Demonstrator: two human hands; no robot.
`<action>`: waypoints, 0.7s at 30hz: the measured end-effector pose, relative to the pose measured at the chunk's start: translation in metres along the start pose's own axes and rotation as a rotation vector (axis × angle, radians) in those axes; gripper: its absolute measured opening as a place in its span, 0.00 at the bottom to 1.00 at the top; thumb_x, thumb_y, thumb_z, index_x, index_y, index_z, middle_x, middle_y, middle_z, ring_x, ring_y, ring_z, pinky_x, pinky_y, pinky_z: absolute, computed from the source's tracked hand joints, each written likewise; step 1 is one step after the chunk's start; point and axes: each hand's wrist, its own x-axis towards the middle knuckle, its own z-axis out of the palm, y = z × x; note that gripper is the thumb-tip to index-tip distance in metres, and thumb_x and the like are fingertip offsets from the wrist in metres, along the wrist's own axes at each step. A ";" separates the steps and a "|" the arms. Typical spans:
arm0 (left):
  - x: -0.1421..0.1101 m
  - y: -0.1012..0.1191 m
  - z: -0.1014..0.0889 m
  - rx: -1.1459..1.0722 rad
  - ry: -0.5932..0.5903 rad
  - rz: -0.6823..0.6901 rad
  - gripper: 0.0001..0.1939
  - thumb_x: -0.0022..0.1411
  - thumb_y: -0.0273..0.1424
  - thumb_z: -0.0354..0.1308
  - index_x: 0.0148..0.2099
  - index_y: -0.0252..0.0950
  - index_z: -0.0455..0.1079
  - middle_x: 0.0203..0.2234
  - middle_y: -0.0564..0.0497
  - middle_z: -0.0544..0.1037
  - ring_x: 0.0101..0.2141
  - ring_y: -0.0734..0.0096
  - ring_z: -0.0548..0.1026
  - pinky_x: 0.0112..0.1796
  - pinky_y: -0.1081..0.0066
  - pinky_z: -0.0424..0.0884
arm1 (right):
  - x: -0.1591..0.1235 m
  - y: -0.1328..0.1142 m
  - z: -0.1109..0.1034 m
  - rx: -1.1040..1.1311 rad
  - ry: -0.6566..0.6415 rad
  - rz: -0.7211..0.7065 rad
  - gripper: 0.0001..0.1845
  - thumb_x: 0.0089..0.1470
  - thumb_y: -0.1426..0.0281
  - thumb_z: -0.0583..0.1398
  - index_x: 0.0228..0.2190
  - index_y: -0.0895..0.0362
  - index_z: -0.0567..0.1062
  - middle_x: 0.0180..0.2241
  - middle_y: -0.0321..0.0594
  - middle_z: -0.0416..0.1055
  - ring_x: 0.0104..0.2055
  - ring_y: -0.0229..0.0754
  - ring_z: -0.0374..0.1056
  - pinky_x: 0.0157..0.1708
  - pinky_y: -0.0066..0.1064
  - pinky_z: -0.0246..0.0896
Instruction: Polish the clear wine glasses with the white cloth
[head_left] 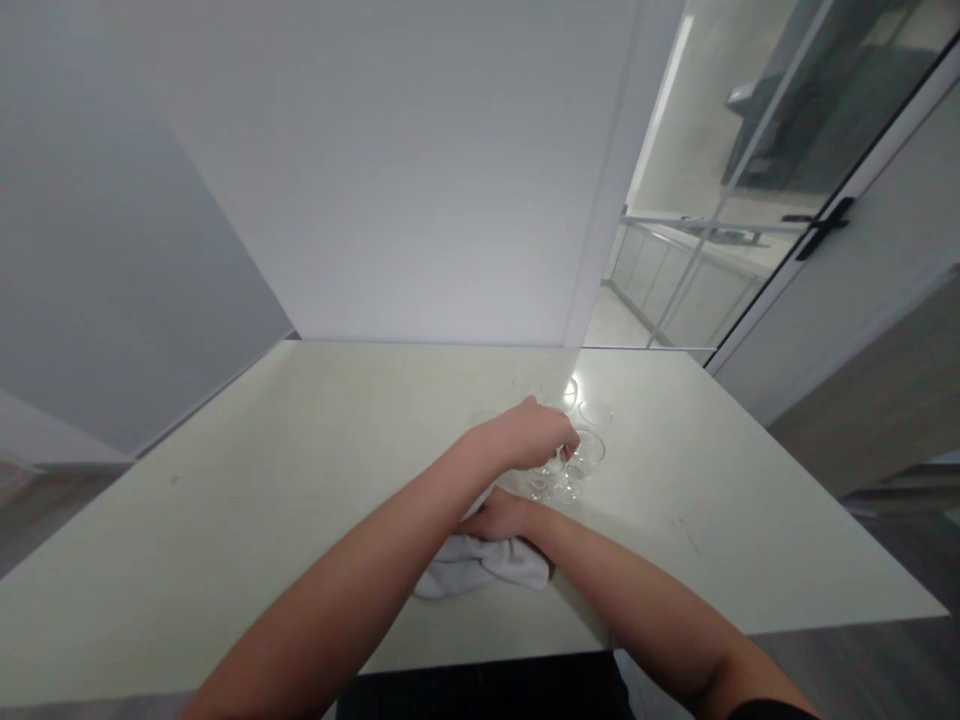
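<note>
My left hand [529, 435] reaches forward over a cluster of clear stemmed glasses [581, 455] on the pale table [300, 480], its fingers curled down on the rim of one glass. My right hand [499, 518] lies just behind and below it, crossed under my left forearm, closed on a crumpled white cloth [480, 565] that rests on the table. Further glasses [592, 410] stand a little beyond, hard to tell apart against the glare.
A white wall rises behind the table, meeting a grey wall at the left. A glass door with a black handle [821, 230] is at the right, beside a white door panel. The table's near edge [480, 660] is just in front of my body.
</note>
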 end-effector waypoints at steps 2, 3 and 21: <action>-0.013 -0.001 0.001 0.003 0.043 -0.012 0.13 0.58 0.20 0.54 0.38 0.42 0.75 0.35 0.52 0.79 0.37 0.67 0.75 0.41 0.66 0.61 | -0.001 -0.007 -0.002 -0.030 -0.082 -0.034 0.24 0.49 0.65 0.65 0.49 0.56 0.74 0.54 0.41 0.71 0.56 0.48 0.67 0.57 0.38 0.61; -0.021 -0.001 0.001 0.002 0.064 -0.029 0.12 0.58 0.21 0.54 0.38 0.42 0.75 0.34 0.52 0.78 0.36 0.68 0.75 0.40 0.66 0.61 | -0.001 -0.010 -0.003 -0.051 -0.125 -0.046 0.22 0.49 0.67 0.65 0.47 0.56 0.75 0.53 0.41 0.73 0.55 0.48 0.67 0.58 0.38 0.60; -0.161 -0.122 0.004 0.090 0.111 -0.742 0.14 0.60 0.31 0.48 0.42 0.41 0.74 0.41 0.50 0.79 0.42 0.64 0.75 0.40 0.70 0.64 | 0.003 0.003 0.008 0.154 -0.293 -0.087 0.16 0.48 0.60 0.65 0.35 0.59 0.79 0.38 0.37 0.77 0.44 0.41 0.71 0.50 0.33 0.63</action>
